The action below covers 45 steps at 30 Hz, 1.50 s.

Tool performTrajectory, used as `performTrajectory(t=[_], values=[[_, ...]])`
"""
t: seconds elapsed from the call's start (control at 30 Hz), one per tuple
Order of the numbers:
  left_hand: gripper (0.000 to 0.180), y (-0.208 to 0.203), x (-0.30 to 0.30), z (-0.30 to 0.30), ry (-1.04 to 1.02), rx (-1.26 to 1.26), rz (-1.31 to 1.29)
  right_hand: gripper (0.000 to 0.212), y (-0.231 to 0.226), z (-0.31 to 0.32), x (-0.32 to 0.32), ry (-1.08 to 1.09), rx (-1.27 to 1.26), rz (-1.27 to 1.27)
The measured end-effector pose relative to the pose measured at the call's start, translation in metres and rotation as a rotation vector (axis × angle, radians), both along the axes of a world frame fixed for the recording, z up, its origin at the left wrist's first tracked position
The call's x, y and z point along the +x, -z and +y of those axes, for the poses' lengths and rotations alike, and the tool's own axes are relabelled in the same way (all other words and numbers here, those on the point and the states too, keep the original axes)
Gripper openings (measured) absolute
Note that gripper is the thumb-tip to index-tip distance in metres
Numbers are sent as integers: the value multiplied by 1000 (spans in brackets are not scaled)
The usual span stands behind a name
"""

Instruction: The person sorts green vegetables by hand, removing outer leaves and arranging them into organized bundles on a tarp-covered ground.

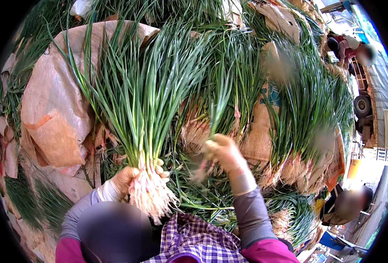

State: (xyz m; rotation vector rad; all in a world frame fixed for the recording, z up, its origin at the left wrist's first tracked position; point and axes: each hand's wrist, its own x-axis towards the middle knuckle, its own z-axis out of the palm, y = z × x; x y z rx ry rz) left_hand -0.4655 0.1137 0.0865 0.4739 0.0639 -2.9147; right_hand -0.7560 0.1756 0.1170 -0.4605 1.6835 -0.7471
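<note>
My gloved left hand (126, 179) is closed around the base of a thick bunch of scallions (142, 147). Its pale, hairy roots (152, 199) hang below my fingers, and the long green leaves fan out away from me. To the right, my gloved right hand (222, 153) grips a thinner scallion stalk or small cluster (216, 120), apart from the bunch. Motion smears its lower end and my fingertips. Beyond that hand lies another heap of scallions (198, 129) with its roots toward me.
A tan woven sack (49, 101) lies at the left, and another sack (257, 142) sits right of centre beside more scallions (305, 131). Loose leaves cover the ground before me. At the far right are two other people (349, 48) (334, 206) and a truck wheel (362, 106).
</note>
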Motion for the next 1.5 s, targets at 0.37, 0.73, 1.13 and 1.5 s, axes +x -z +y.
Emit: performTrajectory(t=[0.37, 0.73, 1.13, 1.5], values=[[62, -4, -11, 6, -78, -3, 50, 26, 80, -14, 95, 307, -244, 226], [70, -3, 7, -6, -86, -17, -56, 45, 106, -61, -2, 29, 480, 997], [61, 1, 20, -18, 2, -370, -45, 18, 66, -35, -39, 163, 265, 630], [75, 3, 13, -5, 25, -168, -153, 8, 18, 31, 123, 372, -308, -331]])
